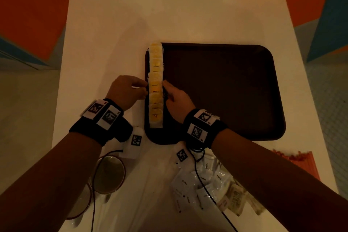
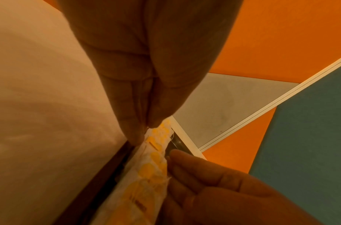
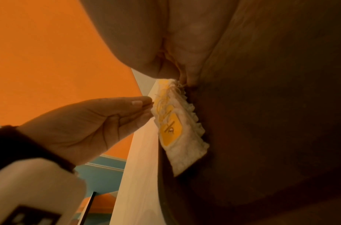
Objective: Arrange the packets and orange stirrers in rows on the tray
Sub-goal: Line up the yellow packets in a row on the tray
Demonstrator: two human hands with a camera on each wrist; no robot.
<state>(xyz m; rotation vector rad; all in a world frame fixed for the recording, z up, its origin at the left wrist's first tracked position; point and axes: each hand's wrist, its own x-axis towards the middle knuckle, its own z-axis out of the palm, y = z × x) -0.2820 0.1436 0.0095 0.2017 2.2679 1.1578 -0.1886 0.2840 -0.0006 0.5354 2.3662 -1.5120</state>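
A row of overlapping white packets with yellow tags (image 1: 156,84) lies along the left edge of the dark brown tray (image 1: 222,90). My left hand (image 1: 142,89) touches the row's left side with straight fingers (image 3: 140,105). My right hand (image 1: 166,89) touches its right side with straight fingers (image 2: 177,156). The row (image 2: 154,161) sits between the two hands. Loose white packets (image 1: 194,184) and brown packets (image 1: 235,199) are heaped on the white table near me. Orange stirrers (image 1: 299,158) lie at the table's right edge, partly hidden by my right forearm.
A round glass dish (image 1: 109,173) stands at the near left. A white marked block (image 1: 132,143) lies beside the tray's near left corner. Black cables run across the near table. The rest of the tray holds nothing. Orange and blue panels surround the table.
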